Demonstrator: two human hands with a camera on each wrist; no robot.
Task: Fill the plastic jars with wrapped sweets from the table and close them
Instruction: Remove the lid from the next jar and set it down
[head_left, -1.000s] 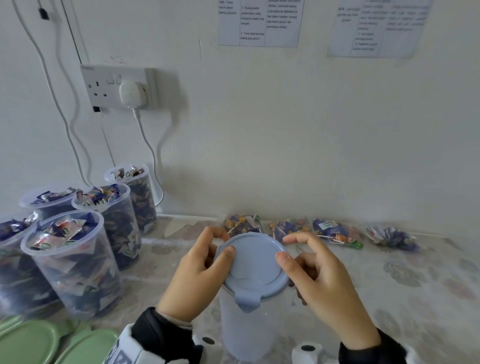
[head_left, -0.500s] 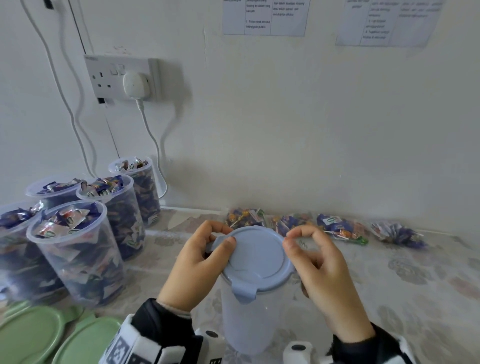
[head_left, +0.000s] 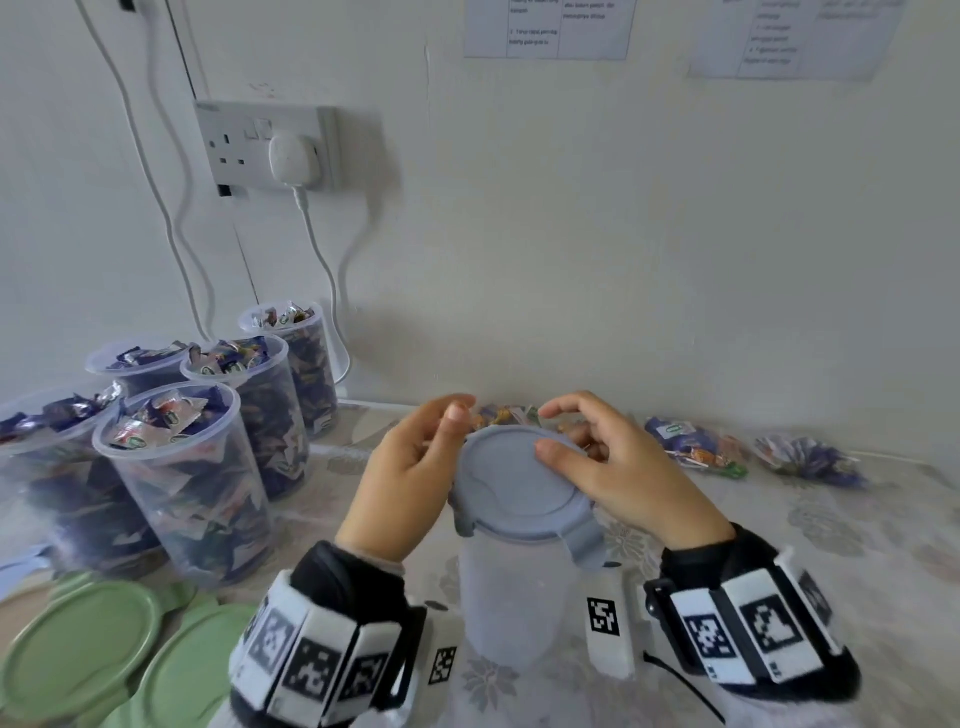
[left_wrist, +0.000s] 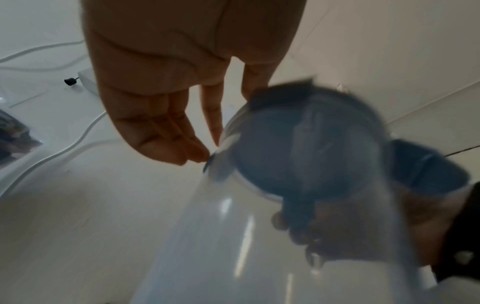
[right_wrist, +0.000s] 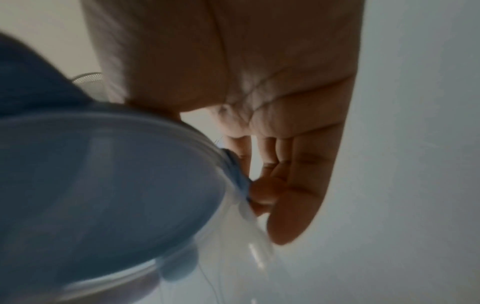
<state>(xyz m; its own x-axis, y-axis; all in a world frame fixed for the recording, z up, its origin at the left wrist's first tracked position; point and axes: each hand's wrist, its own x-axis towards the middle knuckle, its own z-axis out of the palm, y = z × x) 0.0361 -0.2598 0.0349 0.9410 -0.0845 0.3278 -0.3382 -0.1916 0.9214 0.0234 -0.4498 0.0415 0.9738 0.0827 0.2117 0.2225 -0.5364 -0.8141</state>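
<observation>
An empty clear plastic jar stands at the table's near middle with a blue-grey lid on its mouth. One lid flap hangs at the front right, another at the left. My left hand holds the lid's left rim, fingers behind it and thumb at the back edge. My right hand grips the right rim, thumb pressed on top. In the left wrist view the left hand touches the lid with its fingertips. In the right wrist view the right hand curls its fingers at the lid. Wrapped sweets lie along the wall.
Several open jars full of sweets stand at the left, with green lids lying in front of them. A wall socket with a plug and hanging cables is above them. The wall runs close behind the table.
The lid has turned on the jar: its front flap went from front centre to front right. My left thumb slid from the lid's top to its back edge.
</observation>
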